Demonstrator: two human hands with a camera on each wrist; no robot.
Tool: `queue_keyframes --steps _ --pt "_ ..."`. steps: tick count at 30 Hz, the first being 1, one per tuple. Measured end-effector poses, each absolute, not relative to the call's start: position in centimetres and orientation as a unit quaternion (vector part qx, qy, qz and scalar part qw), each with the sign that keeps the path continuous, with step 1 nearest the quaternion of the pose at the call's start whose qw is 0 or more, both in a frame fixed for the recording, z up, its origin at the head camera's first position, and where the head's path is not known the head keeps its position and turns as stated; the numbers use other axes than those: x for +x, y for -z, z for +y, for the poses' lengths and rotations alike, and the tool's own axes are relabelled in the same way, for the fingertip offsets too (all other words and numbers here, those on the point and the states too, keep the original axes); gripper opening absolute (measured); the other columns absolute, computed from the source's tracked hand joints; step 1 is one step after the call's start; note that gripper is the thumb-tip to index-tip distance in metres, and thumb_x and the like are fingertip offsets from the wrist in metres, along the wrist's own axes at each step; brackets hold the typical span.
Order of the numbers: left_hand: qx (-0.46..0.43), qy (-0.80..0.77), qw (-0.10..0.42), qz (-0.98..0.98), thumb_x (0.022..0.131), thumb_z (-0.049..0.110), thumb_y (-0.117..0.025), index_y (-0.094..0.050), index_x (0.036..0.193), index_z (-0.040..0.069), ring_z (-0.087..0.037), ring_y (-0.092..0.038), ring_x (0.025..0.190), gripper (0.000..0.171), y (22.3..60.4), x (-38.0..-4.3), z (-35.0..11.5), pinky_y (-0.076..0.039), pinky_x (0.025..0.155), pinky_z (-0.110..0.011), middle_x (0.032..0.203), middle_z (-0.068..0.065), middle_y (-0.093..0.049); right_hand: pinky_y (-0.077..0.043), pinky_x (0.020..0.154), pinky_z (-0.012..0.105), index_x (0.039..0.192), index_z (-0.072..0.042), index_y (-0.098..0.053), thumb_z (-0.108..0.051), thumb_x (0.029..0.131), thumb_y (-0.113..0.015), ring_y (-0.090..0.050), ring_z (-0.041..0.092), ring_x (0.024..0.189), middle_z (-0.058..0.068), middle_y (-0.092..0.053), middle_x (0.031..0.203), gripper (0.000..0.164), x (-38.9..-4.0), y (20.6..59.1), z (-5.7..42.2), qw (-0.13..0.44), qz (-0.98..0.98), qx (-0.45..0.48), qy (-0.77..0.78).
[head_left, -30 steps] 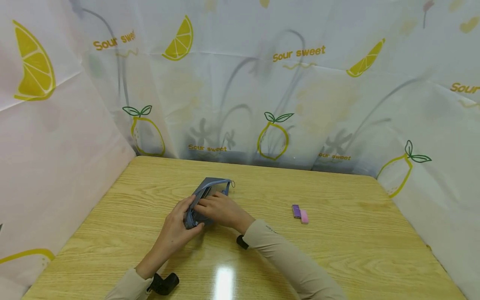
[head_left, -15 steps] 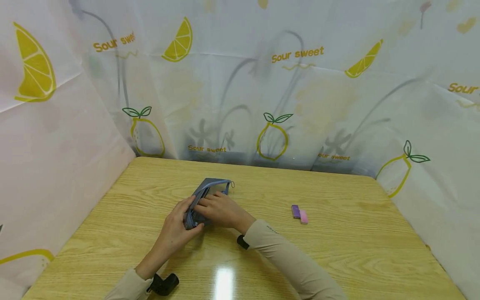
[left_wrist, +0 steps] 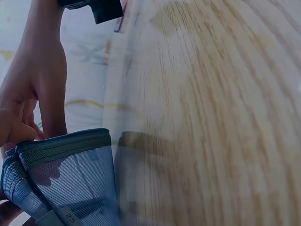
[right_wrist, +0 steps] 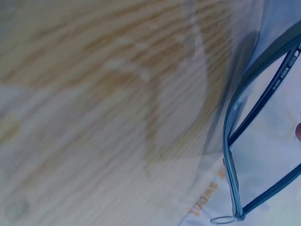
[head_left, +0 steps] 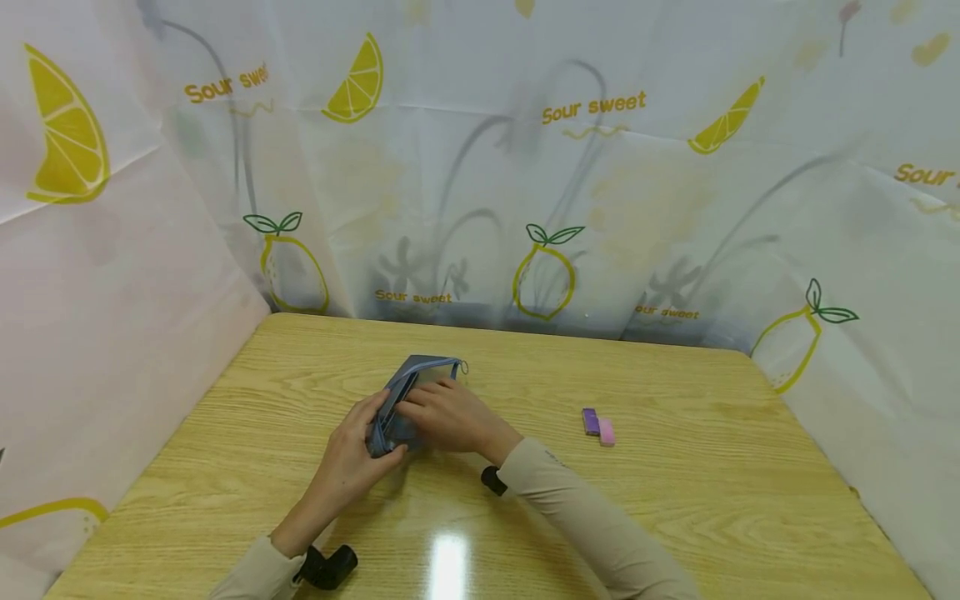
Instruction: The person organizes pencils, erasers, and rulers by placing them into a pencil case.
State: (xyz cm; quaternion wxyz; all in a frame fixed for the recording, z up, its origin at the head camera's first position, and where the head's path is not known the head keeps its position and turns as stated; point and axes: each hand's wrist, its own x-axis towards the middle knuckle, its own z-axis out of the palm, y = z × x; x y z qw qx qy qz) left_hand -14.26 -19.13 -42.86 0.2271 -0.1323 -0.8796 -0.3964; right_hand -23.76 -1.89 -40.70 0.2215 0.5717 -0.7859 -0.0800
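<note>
At the lower left of the head view, a black wrist-mounted camera [head_left: 327, 568] sits below the left hand [head_left: 354, 454]. The left hand grips the near end of a blue mesh zippered pouch [left_wrist: 82, 181], located on the table left of centre. The right hand [head_left: 456, 418] extends over the pouch opening, its fingertips hidden; whether they grip anything cannot be determined. This hand obstructs the view of the contents. Right of centre, well apart, a purple rectangular block [head_left: 591, 422] lies beside a pink rectangular block [head_left: 607, 432] on the wood-grain table [head_left: 712, 450]. A white lemon-print sheet [head_left: 450, 158] spans the background.
</note>
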Motion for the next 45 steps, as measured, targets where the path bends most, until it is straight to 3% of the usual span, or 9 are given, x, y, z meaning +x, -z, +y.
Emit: queue_keyframes --steps 6,22,36,45 --pt "-0.135 0.397 0.228 -0.879 0.071 -0.002 -0.082 -0.048 0.136 -0.01 -0.043 -0.053 0.113 0.074 42.7 -14.3 -19.0 -0.046 0.086 -0.056 0.129 -0.026 -0.053 -0.047 0.089 0.033 0.127 -0.02 -0.063 -0.028 0.092 -0.067 -0.061 0.014 0.105 -0.004 -0.065 0.116 0.036 -23.9 40.2 -1.1 0.222 -0.79 0.565 0.087" --pt "-0.146 0.384 0.253 -0.876 0.068 -0.003 -0.083 -0.049 0.134 -0.011 -0.044 -0.054 0.111 0.074 43.0 -14.5 -18.9 -0.048 0.083 -0.056 0.126 -0.026 -0.054 -0.048 0.085 0.034 0.126 -0.02 -0.063 -0.025 0.094 -0.064 -0.059 0.015 0.107 -0.003 -0.065 0.116 0.032 -23.9 39.7 0.9 0.237 -0.797 0.553 0.059" --pt "-0.151 0.379 0.269 -0.873 0.068 -0.002 -0.084 -0.049 0.134 -0.011 -0.045 -0.054 0.11 0.075 43.1 -14.5 -18.8 -0.048 0.082 -0.057 0.125 -0.027 -0.055 -0.048 0.084 0.036 0.12 -0.018 -0.065 -0.021 0.09 -0.069 -0.062 0.016 0.097 -0.002 -0.066 0.111 0.031 -23.9 39.5 2.6 0.262 -0.794 0.547 0.044" --pt "-0.155 0.381 0.27 -0.871 0.068 -0.002 -0.083 -0.049 0.134 -0.01 -0.045 -0.054 0.111 0.075 43.1 -14.5 -18.8 -0.048 0.081 -0.057 0.127 -0.027 -0.053 -0.047 0.086 0.037 0.122 -0.018 -0.064 -0.024 0.091 -0.068 -0.061 0.016 0.102 -0.002 -0.065 0.114 0.031 -23.5 39.0 3.5 0.256 -0.796 0.547 0.037"
